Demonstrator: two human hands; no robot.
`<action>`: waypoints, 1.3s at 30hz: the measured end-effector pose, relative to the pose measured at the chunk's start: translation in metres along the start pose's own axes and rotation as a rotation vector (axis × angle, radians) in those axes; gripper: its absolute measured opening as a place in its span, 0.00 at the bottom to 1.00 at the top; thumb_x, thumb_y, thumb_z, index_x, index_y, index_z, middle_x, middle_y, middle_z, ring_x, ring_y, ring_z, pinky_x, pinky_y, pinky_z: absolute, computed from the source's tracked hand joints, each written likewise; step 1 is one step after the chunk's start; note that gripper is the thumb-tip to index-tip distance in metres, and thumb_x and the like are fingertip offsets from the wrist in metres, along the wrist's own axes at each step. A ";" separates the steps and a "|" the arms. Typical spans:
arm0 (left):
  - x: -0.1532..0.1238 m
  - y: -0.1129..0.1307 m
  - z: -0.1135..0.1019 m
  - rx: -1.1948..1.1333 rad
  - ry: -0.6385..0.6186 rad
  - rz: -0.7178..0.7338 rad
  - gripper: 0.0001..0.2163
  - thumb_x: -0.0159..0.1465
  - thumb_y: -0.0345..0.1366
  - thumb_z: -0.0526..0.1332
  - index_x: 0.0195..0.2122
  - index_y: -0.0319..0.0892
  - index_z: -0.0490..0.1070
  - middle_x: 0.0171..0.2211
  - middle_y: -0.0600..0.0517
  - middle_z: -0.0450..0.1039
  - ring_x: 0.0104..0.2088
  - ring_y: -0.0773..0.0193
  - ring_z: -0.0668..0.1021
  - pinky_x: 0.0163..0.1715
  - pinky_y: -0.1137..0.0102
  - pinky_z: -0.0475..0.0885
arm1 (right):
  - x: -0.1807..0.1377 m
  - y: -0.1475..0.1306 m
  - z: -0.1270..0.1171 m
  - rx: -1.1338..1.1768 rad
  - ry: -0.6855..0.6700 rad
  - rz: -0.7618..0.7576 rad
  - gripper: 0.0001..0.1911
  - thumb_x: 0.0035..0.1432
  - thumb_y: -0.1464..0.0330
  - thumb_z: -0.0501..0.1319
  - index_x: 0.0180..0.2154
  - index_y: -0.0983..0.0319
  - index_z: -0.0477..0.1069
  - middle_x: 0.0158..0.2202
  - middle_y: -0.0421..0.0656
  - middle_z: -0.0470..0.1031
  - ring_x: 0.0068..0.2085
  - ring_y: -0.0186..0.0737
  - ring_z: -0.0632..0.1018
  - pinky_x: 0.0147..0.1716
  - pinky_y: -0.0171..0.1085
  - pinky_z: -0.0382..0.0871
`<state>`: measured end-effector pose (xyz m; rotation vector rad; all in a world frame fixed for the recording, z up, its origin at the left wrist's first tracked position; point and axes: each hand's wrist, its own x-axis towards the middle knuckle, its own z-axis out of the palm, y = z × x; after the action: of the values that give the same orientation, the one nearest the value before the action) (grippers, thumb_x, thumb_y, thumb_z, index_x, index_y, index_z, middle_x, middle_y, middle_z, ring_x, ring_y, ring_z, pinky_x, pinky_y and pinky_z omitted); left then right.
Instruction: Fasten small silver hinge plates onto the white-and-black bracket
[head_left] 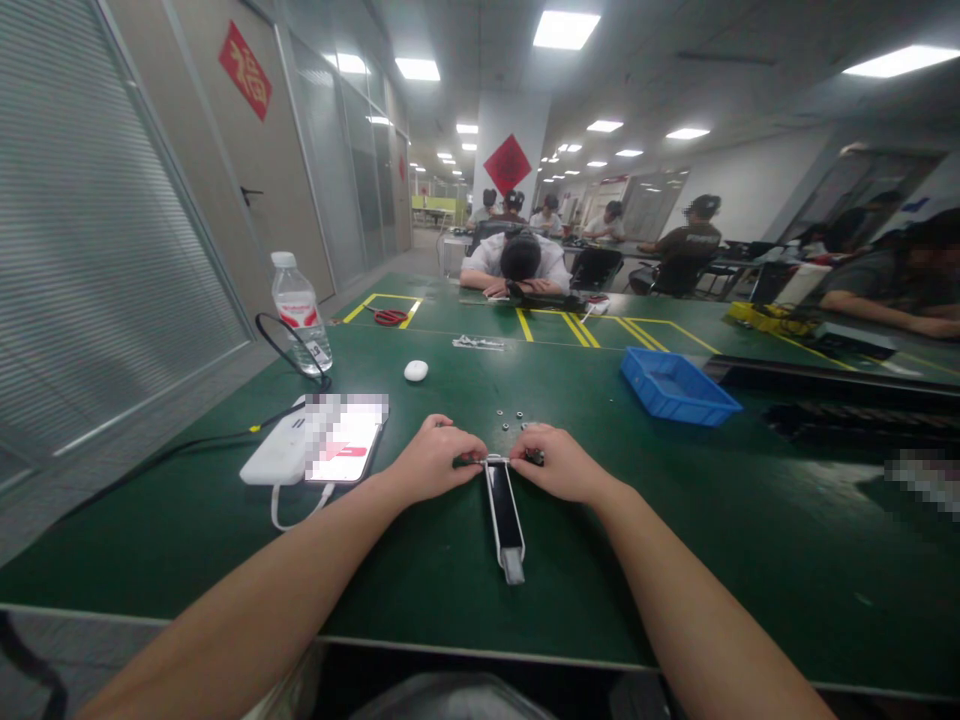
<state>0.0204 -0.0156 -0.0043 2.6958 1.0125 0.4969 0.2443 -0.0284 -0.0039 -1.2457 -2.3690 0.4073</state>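
Note:
A long, narrow device with a white frame and a black face lies on the green table, its grey end toward me. My left hand is closed at the far left corner of the device, pinching a small dark piece whose kind I cannot make out. At the far right corner, my right hand is also closed, with another small dark piece between its fingers. Several small metal rings, perhaps nuts, lie just beyond the hands. The fingertips partly hide the device's far end.
To the left are a white power bank, a cabled phone and a water bottle. A white earbud case, red-handled scissors and a blue tray stand farther off. Across the table a person rests their head on their arms.

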 end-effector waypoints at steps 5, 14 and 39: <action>0.000 -0.002 0.003 -0.006 -0.007 -0.008 0.06 0.60 0.34 0.58 0.39 0.45 0.71 0.34 0.57 0.77 0.35 0.66 0.76 0.50 0.60 0.55 | 0.000 -0.001 0.000 -0.005 -0.001 -0.006 0.05 0.53 0.73 0.60 0.27 0.62 0.74 0.27 0.41 0.72 0.32 0.37 0.71 0.37 0.37 0.64; 0.000 -0.001 0.002 -0.032 0.003 -0.056 0.09 0.59 0.35 0.61 0.42 0.45 0.70 0.33 0.57 0.77 0.36 0.65 0.77 0.49 0.61 0.56 | 0.001 0.002 0.002 -0.012 -0.018 -0.018 0.06 0.55 0.72 0.60 0.29 0.62 0.75 0.27 0.41 0.73 0.32 0.36 0.71 0.38 0.37 0.63; -0.003 -0.004 -0.011 -0.074 -0.031 -0.091 0.17 0.56 0.38 0.64 0.48 0.45 0.68 0.38 0.55 0.76 0.40 0.62 0.77 0.50 0.61 0.57 | -0.003 0.042 0.001 -0.077 0.188 0.326 0.16 0.51 0.60 0.63 0.39 0.64 0.73 0.33 0.44 0.70 0.33 0.37 0.71 0.34 0.36 0.64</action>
<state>0.0115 -0.0141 0.0034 2.5714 1.0810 0.4646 0.2748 -0.0074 -0.0246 -1.6369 -2.0458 0.2834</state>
